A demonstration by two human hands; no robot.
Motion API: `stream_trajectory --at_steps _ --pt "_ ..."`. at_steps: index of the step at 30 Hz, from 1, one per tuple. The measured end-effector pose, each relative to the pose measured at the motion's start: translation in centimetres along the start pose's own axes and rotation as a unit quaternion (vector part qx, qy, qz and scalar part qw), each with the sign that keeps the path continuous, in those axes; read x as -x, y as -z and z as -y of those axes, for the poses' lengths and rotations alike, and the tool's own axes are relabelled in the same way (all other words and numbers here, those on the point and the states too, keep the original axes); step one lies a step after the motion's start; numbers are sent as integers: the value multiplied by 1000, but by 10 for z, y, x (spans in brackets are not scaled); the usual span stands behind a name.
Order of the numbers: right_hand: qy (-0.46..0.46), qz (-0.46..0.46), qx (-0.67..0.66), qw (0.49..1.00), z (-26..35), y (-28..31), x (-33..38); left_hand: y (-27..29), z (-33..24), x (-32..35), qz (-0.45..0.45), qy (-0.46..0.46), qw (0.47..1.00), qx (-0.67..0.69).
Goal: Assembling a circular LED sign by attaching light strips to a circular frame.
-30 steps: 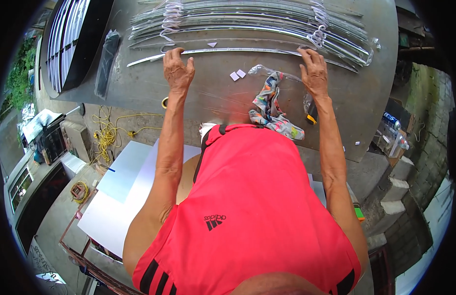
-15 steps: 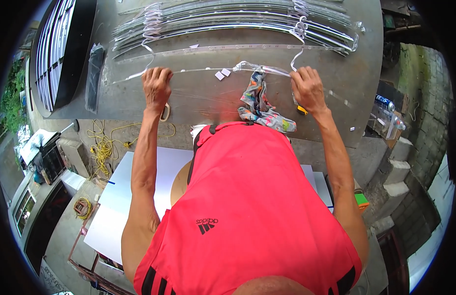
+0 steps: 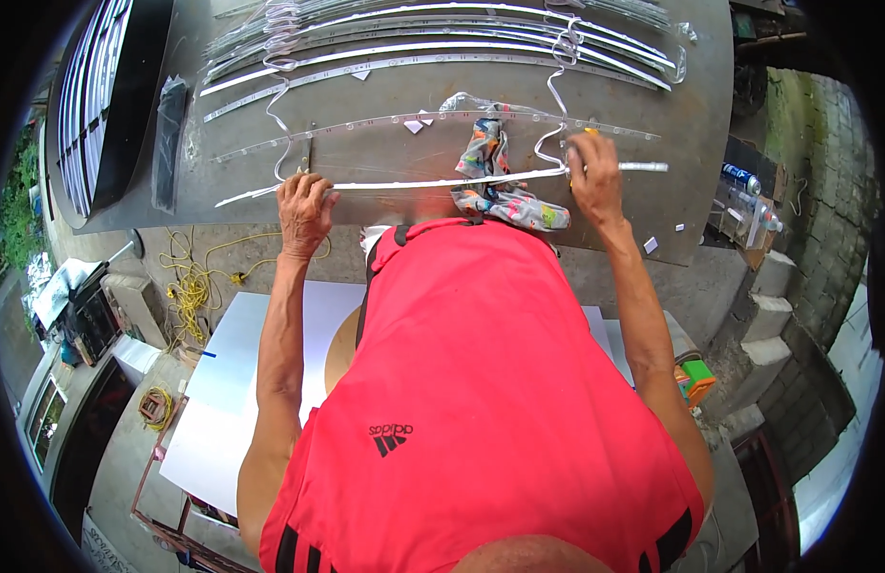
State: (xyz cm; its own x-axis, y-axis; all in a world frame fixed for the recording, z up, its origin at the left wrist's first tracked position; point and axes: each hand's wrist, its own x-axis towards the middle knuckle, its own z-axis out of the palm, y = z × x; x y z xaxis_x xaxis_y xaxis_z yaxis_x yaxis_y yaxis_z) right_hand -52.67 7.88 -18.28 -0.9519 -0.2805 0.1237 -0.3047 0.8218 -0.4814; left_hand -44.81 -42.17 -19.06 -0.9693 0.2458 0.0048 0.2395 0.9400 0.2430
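Observation:
A thin white LED strip (image 3: 414,184) stretches across the near side of the metal table. My left hand (image 3: 305,212) is closed on it near its left end, and my right hand (image 3: 595,177) pinches it near its right end. White wires (image 3: 546,141) loop from the strip to a second LED strip (image 3: 366,124) lying just beyond it. Farther back, several more strips (image 3: 433,46) lie side by side, joined by bunched wires. A patterned grey cloth (image 3: 509,205) lies partly under the held strip. Something yellow (image 3: 591,133) shows behind my right hand, mostly hidden.
The metal table (image 3: 385,91) carries small white pieces (image 3: 418,124) and a dark wrapped bar (image 3: 170,143). A black curved panel with white strips (image 3: 99,105) stands at far left. Yellow cord (image 3: 189,296) lies below left; a spray can (image 3: 741,178) is at right.
Both hands have drawn a strip toward my body, stretching the wires behind it. The held strip now crosses over the cloth, and another strip lies spread out behind it.

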Motion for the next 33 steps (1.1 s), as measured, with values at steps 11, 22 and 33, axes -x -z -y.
stream_trajectory --at_steps 11,22,33 --pt "47 54 144 987 -37 -19 -42 -29 -38 -75 -72 13 997 -5" --pt "-109 161 -90 977 -21 31 3 -19 -45 -54 2 -2 993 117" --pt "-68 131 -51 988 -19 14 -31 -38 -56 -51 -85 26 996 30"
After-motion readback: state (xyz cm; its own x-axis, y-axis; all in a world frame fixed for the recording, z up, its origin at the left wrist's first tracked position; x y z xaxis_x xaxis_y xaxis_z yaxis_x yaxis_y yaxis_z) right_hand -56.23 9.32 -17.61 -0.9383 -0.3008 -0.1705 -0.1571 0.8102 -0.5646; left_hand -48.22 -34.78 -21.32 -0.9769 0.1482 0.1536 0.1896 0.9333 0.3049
